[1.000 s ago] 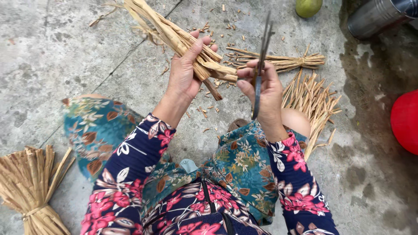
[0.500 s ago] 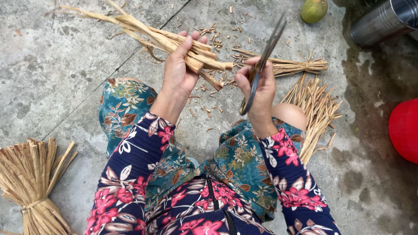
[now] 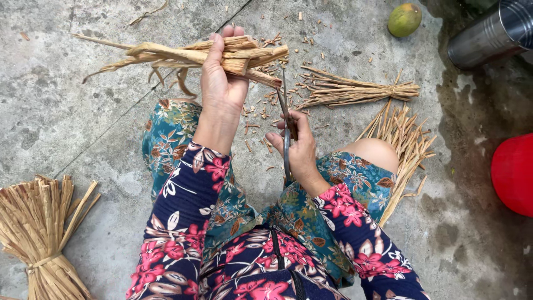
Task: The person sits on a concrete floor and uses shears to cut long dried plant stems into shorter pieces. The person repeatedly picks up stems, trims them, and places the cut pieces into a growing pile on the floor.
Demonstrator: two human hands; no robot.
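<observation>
Dried tan stalks (image 3: 183, 55), gripped as a bundle in the clenched left hand (image 3: 222, 83), held level above the concrete floor (image 3: 66, 100), cut ends pointing right; half a second earlier, tilted more steeply and held farther left. Dark scissors (image 3: 286, 130) grasped in the right hand (image 3: 297, 150), blades pointing up toward the cut ends of the bundle; earlier raised high beside the stalks, since lowered and drawn closer to the lap. Whether the blade tips touched the stalks, unclear. Small tan trimmings (image 3: 261, 111) scattered on the floor between the two hands. Tied bundle of thin stems (image 3: 355, 89) lying just beyond the scissors, loose cut sticks (image 3: 402, 139) beside the right knee. Larger tied sheaf (image 3: 39, 228) at lower left, well apart. Green fruit (image 3: 404, 19), metal container (image 3: 488, 36) and red round object (image 3: 513, 172) along the right side.
</observation>
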